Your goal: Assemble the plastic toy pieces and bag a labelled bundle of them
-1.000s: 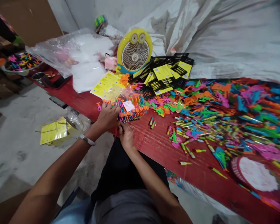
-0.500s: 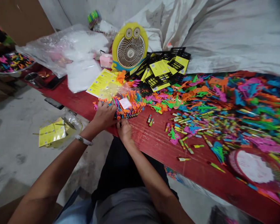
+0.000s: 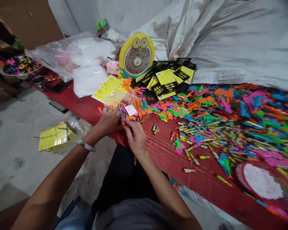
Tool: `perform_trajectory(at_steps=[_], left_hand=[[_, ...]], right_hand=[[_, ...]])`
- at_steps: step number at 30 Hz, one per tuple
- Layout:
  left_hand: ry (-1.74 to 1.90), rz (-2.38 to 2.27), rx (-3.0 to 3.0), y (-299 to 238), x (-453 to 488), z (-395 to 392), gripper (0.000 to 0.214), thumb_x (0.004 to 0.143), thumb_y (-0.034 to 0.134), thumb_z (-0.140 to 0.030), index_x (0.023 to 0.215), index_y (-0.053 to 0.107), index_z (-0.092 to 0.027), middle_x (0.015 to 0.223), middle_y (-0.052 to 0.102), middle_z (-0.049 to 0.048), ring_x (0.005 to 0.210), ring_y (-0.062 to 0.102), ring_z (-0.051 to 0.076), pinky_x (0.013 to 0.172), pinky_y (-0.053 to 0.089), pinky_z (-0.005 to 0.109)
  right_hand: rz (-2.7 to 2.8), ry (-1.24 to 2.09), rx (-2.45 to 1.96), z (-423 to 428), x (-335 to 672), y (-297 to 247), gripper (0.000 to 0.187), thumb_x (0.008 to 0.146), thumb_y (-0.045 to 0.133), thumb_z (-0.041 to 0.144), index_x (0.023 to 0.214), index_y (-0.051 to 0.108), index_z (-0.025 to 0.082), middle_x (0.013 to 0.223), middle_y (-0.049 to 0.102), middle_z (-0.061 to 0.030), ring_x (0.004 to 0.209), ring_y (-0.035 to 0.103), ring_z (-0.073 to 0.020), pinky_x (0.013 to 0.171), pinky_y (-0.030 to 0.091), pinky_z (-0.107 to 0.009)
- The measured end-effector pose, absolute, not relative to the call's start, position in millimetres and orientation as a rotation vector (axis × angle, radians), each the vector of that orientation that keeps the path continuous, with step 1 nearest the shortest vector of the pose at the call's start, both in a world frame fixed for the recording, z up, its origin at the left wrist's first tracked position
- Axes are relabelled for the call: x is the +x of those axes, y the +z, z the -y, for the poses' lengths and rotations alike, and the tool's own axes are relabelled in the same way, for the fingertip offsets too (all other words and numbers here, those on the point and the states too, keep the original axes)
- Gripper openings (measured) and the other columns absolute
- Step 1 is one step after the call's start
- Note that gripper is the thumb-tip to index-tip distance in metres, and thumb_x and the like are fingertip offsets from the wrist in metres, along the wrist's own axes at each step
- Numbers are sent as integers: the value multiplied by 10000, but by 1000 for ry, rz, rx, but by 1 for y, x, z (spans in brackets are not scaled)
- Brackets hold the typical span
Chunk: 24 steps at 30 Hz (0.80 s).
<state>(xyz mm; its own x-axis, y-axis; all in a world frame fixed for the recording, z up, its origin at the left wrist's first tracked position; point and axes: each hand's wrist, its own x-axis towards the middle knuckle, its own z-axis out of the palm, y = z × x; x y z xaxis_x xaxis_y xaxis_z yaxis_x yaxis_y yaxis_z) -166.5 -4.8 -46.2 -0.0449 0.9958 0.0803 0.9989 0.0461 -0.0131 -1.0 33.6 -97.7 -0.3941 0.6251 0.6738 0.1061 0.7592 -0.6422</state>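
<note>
You're clamping left hand (image 3: 109,120), right hand (image 3: 136,136) on toy bundle (image 3: 132,111); likely light, slippery; gripping at 6 o'clock.

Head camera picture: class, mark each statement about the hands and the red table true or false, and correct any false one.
1. Both hands touch the clear bag of colourful plastic pieces. True: the left hand grips its left side and the right hand touches its near edge.
2. The yellow fan lies flat on the floor. False: it stands upright at the back of the red table.
3. A band is on the left wrist. True.
4. The yellow cards on the floor lie to the right of the person. False: they lie to the left.
5. The pink basket sits at the table's right end. True.
</note>
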Motion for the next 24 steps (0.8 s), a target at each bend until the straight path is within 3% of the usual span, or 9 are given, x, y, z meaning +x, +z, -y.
perform_trajectory(at_steps=[4,8,15,24], left_hand=[[-108,2194,-2100,-52,-165,3,303,895,637,-352,1066,659,-103,1178,694,203,1042,611,361,877,398,499],[-77,2174,-2067,-56,-164,1,256,898,608,-288,1043,670,-87,1102,712,194,993,621,355,870,406,491],[-103,2148,-2022,-56,-158,3,396,899,655,-438,1071,663,-81,1189,685,219,1051,607,363,918,408,493],[-41,2156,-2034,-54,-159,3,384,914,644,-451,1115,662,-125,1266,669,204,1074,603,373,899,419,513]], right_hand=[[1917,617,-475,-46,-21,-98,139,1011,562,196,1026,697,227,877,672,-45,854,659,-169,788,571,-308],[1887,640,-502,-47,-27,-98,129,1007,564,189,1001,688,223,867,660,-43,847,654,-170,770,566,-307],[1884,744,-671,-41,7,-127,89,977,599,207,968,686,224,914,692,-41,856,661,-180,779,553,-322],[2017,846,-1033,-37,-28,-181,73,884,670,255,849,700,199,879,700,-70,809,646,-219,772,530,-344]])
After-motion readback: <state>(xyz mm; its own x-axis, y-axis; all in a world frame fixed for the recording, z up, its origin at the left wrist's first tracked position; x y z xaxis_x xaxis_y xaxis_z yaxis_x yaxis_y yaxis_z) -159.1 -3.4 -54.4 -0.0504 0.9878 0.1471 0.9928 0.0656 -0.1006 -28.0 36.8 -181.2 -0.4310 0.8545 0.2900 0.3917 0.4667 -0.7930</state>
